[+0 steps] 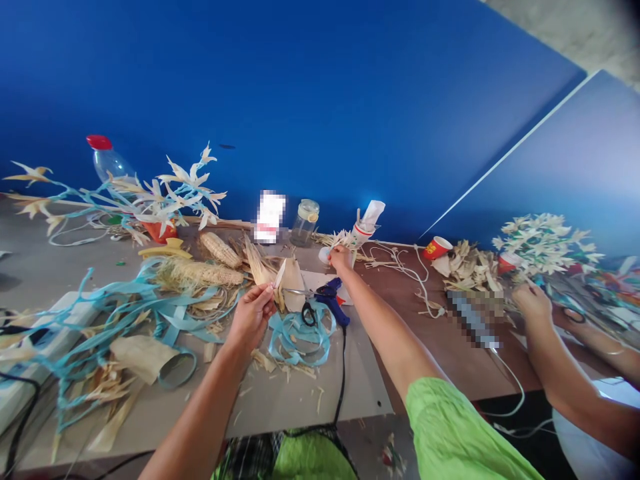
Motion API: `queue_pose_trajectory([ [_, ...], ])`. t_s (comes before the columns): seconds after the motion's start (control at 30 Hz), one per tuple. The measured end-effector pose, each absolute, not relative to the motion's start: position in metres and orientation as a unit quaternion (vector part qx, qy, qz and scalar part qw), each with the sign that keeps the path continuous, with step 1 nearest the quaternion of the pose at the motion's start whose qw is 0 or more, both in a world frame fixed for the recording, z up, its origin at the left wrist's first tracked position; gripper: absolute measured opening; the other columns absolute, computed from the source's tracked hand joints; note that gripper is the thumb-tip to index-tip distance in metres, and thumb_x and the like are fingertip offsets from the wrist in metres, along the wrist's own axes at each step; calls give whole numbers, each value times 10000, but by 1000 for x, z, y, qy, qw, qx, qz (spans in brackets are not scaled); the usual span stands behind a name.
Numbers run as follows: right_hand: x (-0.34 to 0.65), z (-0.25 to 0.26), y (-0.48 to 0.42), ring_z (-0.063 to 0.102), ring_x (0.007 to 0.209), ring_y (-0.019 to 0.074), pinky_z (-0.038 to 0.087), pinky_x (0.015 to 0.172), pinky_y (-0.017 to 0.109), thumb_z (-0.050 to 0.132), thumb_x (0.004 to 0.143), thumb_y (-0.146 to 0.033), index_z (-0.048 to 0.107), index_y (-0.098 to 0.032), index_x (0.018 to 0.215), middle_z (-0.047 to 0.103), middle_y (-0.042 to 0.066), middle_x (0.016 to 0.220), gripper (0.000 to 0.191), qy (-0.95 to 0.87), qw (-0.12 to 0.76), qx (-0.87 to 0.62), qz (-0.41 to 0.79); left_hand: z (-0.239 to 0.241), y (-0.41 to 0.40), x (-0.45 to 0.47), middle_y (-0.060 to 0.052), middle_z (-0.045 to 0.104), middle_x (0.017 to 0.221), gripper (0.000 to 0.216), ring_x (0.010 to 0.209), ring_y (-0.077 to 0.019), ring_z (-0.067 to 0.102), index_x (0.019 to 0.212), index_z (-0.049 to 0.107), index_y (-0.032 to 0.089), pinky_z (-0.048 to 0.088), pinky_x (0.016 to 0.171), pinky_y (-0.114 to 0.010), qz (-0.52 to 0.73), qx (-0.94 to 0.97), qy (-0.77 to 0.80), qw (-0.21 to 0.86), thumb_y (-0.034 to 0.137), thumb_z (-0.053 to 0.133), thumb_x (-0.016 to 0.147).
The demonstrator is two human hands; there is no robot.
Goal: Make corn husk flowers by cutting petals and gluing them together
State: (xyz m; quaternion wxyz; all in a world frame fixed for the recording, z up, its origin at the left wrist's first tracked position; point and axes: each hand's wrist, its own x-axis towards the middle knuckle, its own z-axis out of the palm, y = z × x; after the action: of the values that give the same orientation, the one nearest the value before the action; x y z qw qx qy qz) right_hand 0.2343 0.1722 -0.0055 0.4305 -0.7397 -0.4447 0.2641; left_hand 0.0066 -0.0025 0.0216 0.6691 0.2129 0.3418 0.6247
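Note:
My left hand [254, 308] pinches a pale strip of corn husk [281, 273] between thumb and fingertips, its tip pointing up. Further back, my right hand [341, 259] is closed, with its fingertips beside a small white round thing [324, 256]; what they grip, if anything, is too small to make out. Between my arms lie a blue hot glue gun [331, 297] and scissors with black handles [309, 314]. Under them is a loose heap of light-blue ribbon [295, 343]. Larger dried husks [257, 263] stand just behind my left hand.
Left are husk flowers [185, 177] on blue stems, corn cobs [220, 250], tangled ribbon [175, 317] and a power strip [55, 360]. A clear jar [305, 221] and a paper cup [363, 233] stand along the blue wall. At right, another person's hands [535, 303] work near a phone [473, 320].

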Motion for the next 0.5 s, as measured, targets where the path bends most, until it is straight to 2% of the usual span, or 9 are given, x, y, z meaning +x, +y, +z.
queue_pose_trajectory([
  [0.5, 239, -4, 168, 509, 374, 103, 361, 413, 190, 504, 732, -126, 563, -186, 619, 480, -53, 433, 142, -524, 385, -723, 235, 22, -3, 7, 61, 462, 523, 233, 408, -4, 320, 720, 650, 114, 284, 427, -171, 624, 205, 355, 665, 232, 790, 576],
])
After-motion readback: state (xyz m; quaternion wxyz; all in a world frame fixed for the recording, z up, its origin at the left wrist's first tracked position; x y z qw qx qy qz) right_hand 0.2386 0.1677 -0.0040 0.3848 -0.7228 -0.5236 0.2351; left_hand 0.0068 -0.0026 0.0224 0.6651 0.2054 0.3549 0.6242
